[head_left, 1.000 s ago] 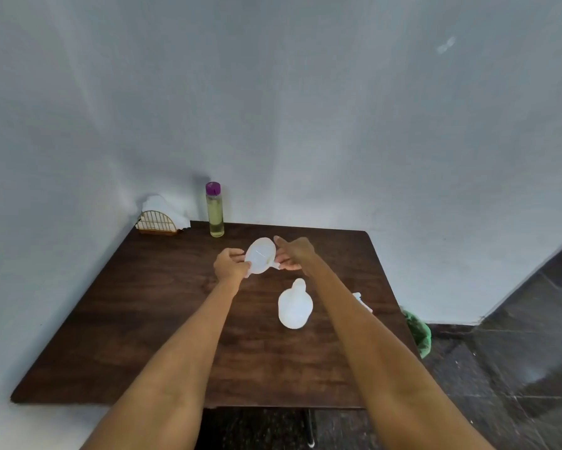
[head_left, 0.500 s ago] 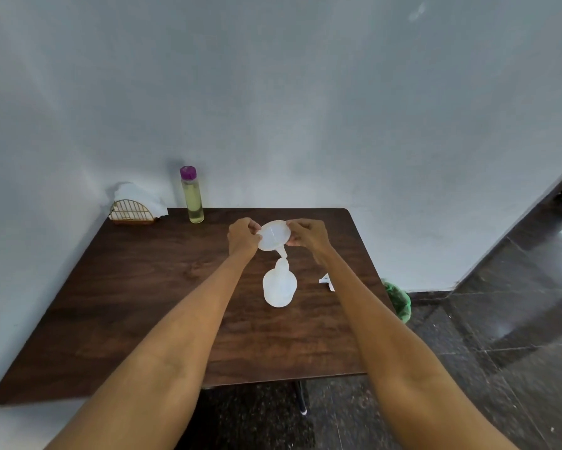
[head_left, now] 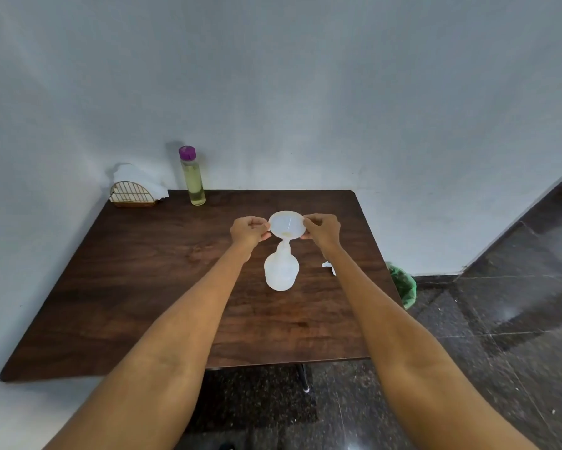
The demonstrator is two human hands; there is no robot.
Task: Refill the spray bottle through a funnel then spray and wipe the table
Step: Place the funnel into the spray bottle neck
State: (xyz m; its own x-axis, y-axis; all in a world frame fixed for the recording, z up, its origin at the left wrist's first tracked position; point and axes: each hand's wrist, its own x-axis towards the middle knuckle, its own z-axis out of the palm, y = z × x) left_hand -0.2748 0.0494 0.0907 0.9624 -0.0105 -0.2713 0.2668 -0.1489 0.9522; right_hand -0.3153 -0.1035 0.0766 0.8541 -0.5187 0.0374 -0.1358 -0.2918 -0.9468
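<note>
While both hands pinch its rim from opposite sides, the round white plastic funnel (head_left: 287, 224) sits above the neck of the translucent white plastic spray bottle (head_left: 281, 269), its spout pointing down into the bottle's open mouth. The left hand (head_left: 247, 231) has its grip pressed on the funnel's left edge with curled fingers; the right hand (head_left: 322, 230) does the same on the right edge. The bottle stands upright on the dark brown wooden surface (head_left: 143, 287), towards its right half, with no spray head on it. Just right of the bottle, partly hidden by the right forearm, lies a small white object (head_left: 329, 266) that cannot be made out. At the far left corner stand a tall clear bottle of yellowish liquid with a purple cap (head_left: 192, 175) and, beside it, a gold wire napkin holder with white napkins (head_left: 133, 191). A green bin (head_left: 403, 284) sits on the floor past the surface's right edge.
</note>
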